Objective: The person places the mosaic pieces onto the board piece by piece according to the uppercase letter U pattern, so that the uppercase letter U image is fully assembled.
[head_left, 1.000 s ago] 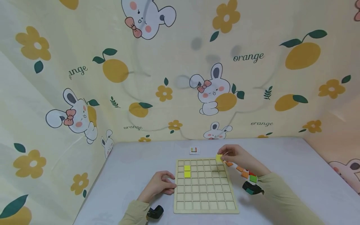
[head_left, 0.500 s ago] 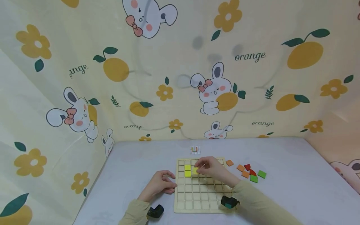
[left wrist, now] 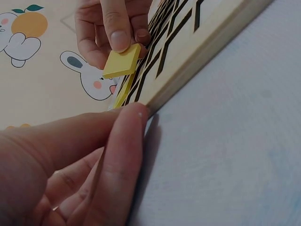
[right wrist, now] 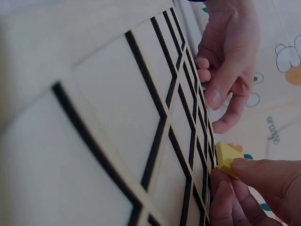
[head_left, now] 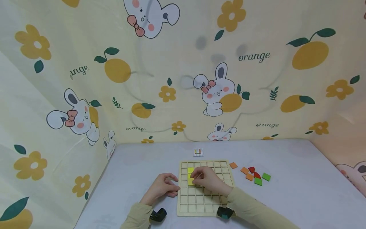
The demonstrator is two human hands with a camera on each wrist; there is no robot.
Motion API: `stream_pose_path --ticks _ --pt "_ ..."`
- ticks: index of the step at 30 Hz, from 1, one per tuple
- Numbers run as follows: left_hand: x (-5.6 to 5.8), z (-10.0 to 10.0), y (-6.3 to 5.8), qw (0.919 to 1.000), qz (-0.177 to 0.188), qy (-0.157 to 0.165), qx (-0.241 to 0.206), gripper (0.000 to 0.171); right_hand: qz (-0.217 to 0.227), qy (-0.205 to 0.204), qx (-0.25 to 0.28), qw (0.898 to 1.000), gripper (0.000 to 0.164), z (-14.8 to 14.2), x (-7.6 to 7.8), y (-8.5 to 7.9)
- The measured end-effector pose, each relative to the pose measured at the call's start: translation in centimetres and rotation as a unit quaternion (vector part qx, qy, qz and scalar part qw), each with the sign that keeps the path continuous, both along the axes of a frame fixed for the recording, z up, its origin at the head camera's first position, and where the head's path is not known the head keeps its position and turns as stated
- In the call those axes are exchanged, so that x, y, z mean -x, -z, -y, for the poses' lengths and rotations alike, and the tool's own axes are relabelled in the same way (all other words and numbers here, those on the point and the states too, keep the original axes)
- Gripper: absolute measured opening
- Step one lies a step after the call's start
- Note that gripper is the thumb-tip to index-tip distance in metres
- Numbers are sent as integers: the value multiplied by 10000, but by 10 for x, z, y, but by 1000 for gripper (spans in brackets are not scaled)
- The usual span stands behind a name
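My right hand [head_left: 211,180] pinches a yellow square tile [left wrist: 121,62] between thumb and fingers. It holds the tile tilted, low over the left part of a wooden grid board [head_left: 199,208], in the second column. Just behind it, a yellow tile [head_left: 190,170] lies in a cell of that column; another one in front of that is partly covered by my right fingers. My left hand [head_left: 161,188] rests beside the board, with its thumb and index fingertip [left wrist: 136,115] touching the left edge. Its other fingers are loosely bent.
Right of the board lie several loose pieces: orange squares [head_left: 249,176], green squares [head_left: 266,177] and red curved pieces [head_left: 257,175]. A small printed pattern card [head_left: 198,152] sits behind the board. A patterned cloth [head_left: 177,70] hangs behind the table.
My right hand has carried the yellow tile from the board's far right corner leftward, then nearer and lower over the second column. My left hand has stayed at the left edge.
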State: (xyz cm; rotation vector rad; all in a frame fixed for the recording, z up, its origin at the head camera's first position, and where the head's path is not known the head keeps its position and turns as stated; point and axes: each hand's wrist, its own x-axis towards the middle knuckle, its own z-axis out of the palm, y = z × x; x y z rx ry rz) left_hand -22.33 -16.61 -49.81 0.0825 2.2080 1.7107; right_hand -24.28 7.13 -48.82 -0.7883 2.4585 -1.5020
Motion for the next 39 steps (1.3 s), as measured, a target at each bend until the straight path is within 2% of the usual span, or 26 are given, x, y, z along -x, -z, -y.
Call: stream_pose_path --ticks 9,27,39 --pt "1 0 0 10000 -17 4 -19 31 -341 50 -35 9994 9 4 -1 3" --pt "1 0 0 10000 -38 5 -11 31 -529 257 -411 9974 16 6 1 7" --pt "2 0 2 10000 7 -9 30 32 -596 341 -774 9946 15 6 -4 2"
